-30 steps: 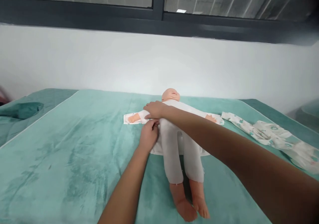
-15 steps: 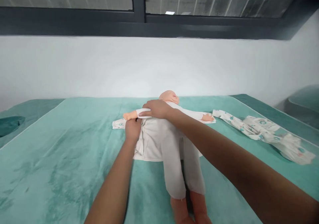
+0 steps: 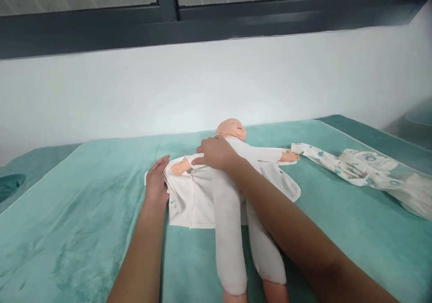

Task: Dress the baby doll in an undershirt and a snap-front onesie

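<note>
A baby doll (image 3: 232,177) in white clothing lies on its back on a teal blanket (image 3: 84,231), head toward the wall. Under it is a white garment (image 3: 191,199) spread open. My right hand (image 3: 216,152) rests on the doll's upper arm and shoulder, fingers curled over the sleeve. My left hand (image 3: 157,181) lies flat with its fingers stretched out against the left edge of the white garment, beside the doll's small hand (image 3: 177,169).
A patterned white cloth (image 3: 357,170) lies crumpled to the right of the doll. A white wall and a dark window frame (image 3: 168,24) stand behind the bed. A darker teal cover (image 3: 10,186) shows at the far left.
My left hand has let go of the garment near the doll's arm and slid left to its edge, fingers now flat. The garment lies wider open. The view dropped lower.
</note>
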A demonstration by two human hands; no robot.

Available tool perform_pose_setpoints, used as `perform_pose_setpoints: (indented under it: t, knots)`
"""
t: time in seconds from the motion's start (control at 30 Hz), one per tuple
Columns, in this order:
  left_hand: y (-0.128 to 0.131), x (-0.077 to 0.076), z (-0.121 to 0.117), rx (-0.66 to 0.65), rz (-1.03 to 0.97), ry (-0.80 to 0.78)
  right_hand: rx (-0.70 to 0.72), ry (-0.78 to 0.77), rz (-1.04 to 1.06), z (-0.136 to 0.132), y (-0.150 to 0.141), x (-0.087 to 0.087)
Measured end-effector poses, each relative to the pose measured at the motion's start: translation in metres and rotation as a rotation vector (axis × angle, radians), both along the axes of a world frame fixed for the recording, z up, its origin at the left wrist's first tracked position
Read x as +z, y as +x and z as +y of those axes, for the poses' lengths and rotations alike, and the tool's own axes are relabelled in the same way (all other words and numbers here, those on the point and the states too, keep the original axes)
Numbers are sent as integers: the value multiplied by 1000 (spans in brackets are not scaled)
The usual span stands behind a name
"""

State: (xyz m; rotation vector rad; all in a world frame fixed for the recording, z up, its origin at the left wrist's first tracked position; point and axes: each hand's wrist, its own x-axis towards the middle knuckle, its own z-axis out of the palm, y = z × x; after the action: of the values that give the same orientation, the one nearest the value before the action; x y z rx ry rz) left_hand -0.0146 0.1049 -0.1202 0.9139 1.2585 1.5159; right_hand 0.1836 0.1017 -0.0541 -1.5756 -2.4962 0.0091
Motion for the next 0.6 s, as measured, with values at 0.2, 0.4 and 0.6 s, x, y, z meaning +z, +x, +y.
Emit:
perform_pose_setpoints:
  t: [0.2, 0.4, 0.6]
  knots:
    - [26, 12, -20, -114, -13, 48, -71, 25, -95, -2, -12, -9]
    - [36, 12, -27, -355, -37, 62, 8, 104, 23, -6, -21, -15]
    - [25, 6, -23, -223, 124, 54, -454, 337, 541, -46, 59, -28]
